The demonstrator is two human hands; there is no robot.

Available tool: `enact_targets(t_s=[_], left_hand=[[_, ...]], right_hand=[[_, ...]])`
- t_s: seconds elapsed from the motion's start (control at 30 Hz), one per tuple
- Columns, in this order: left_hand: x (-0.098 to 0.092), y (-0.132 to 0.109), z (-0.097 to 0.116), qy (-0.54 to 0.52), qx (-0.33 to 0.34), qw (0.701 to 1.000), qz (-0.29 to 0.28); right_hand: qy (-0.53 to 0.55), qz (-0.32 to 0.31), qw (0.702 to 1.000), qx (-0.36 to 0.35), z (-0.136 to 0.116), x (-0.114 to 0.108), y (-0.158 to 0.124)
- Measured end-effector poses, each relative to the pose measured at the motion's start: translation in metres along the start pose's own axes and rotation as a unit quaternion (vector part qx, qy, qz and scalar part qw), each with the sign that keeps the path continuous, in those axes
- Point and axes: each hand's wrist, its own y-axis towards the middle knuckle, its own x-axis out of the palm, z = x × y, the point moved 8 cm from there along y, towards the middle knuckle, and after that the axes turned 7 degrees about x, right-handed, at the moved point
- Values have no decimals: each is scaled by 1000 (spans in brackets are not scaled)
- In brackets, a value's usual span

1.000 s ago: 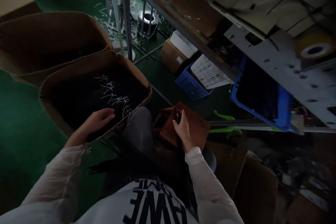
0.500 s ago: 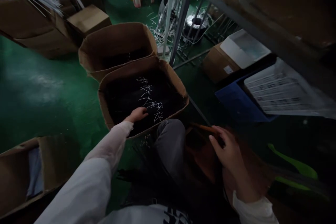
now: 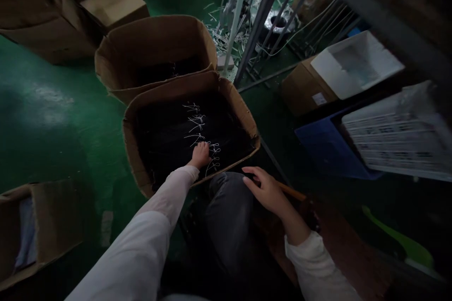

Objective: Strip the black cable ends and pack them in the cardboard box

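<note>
My left hand [image 3: 200,154] reaches into the near cardboard box [image 3: 141,117], fingers curled down on the black bundles [image 3: 169,136] tied with white wire ties [image 3: 199,127]; what the fingers grip is hidden. My right hand [image 3: 265,191] rests open, fingers spread, by my grey-trousered knee [image 3: 228,202], beside a thin brown stick [image 3: 290,191] on a dark reddish board [image 3: 339,244].
A second open cardboard box [image 3: 155,37] stands behind the first. Another carton [image 3: 31,225] sits at lower left. Metal table legs [image 3: 259,19], white scraps, a wire spool [image 3: 277,26], a blue bin [image 3: 328,146], a white crate [image 3: 395,131] and a foam box [image 3: 356,63] crowd the right.
My left hand has slid further into the near box onto the bundles. My right hand moved left off the board toward my knee. The view swung left and down.
</note>
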Motion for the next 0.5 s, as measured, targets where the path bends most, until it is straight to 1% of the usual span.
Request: enact_targets(t_s=[0.1, 0.17, 0.23, 0.3, 0.37, 0.4, 0.43, 0.5], left_hand=[[2, 7, 3, -2, -6, 1000, -5], [2, 10, 6, -7, -11, 1000, -1], [0, 8, 7, -17, -13, 1000, 7], [-2, 4, 6, -32, -13, 999, 12], [-5, 0, 1, -53, -17, 998, 10], [-8, -2, -2, -66, -20, 998, 6], [-11, -3, -7, -79, -24, 997, 2], [-21, -4, -17, -104, -29, 994, -7]], right_hand=[[18, -8, 1000, -4, -3, 10, 17], [19, -8, 1000, -2, -4, 13, 29], [15, 1, 1000, 6, -1, 12, 41], [36, 14, 999, 26, 8, 10, 53], [96, 21, 993, 68, 24, 12, 65], [140, 21, 985, 100, 34, 16, 71], [191, 13, 971, 143, 45, 23, 76], [285, -28, 929, 235, 64, 47, 86]])
